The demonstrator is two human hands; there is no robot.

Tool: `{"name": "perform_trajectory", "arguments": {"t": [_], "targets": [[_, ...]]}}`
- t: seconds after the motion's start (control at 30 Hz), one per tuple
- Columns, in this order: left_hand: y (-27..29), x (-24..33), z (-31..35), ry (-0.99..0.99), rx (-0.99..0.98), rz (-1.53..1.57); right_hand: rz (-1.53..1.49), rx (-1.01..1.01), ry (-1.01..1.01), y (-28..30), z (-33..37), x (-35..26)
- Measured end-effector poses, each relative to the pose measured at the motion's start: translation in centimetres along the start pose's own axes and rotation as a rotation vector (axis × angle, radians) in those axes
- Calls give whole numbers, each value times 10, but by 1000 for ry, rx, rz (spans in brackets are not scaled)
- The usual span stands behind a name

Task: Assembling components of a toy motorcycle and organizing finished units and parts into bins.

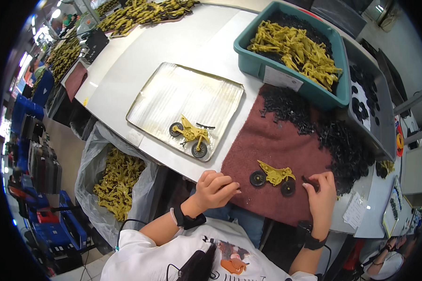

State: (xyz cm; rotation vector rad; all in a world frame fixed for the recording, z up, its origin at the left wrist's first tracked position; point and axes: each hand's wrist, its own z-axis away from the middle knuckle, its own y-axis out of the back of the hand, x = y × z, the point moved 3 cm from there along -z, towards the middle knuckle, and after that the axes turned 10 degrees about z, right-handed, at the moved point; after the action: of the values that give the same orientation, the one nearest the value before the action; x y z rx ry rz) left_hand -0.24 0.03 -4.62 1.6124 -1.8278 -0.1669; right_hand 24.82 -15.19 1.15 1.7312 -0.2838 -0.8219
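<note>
Your right hand (321, 191), at the right of the maroon cloth mat (244, 159), pinches a small, dark black piece (308, 180) between thumb and fingers; the fingers hide much of its shape. Your left hand (215, 189) is loosely curled above the mat's near left edge, and you cannot tell from here whether anything sits inside it. Between your two hands, touching neither, a yellow plastic toy motorcycle with two black wheels (276, 173) lies on the mat.

To the left of the mat, a shallow, pale rectangular tray with raised edges (173, 93) rests on the white table (122, 84). Near its closest corner is a second yellow toy motorcycle with black wheels and a black handlebar (191, 133).

Beyond the mat you have a deep teal plastic tub (248, 61) filled with yellow and black parts, and heaps of loose black plastic pieces (344, 150) along the mat's far and right edges. Down to your left, a clear plastic bag (91, 161) holds more yellow pieces.
</note>
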Motion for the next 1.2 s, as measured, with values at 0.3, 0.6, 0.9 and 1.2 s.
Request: {"name": "perform_trajectory", "arguments": {"t": [0.3, 0.6, 0.9, 1.2], "targets": [[17, 11, 9, 81, 57, 248, -16, 242, 122, 24, 58, -30], [67, 87, 97, 419, -98, 527, -383, -47, 170, 11, 185, -94], [92, 121, 125, 262, -229, 600, -555, -304, 387, -23, 227, -149], [77, 91, 100, 347, -286, 685, -725, -497, 202, -49, 180, -128]]}}
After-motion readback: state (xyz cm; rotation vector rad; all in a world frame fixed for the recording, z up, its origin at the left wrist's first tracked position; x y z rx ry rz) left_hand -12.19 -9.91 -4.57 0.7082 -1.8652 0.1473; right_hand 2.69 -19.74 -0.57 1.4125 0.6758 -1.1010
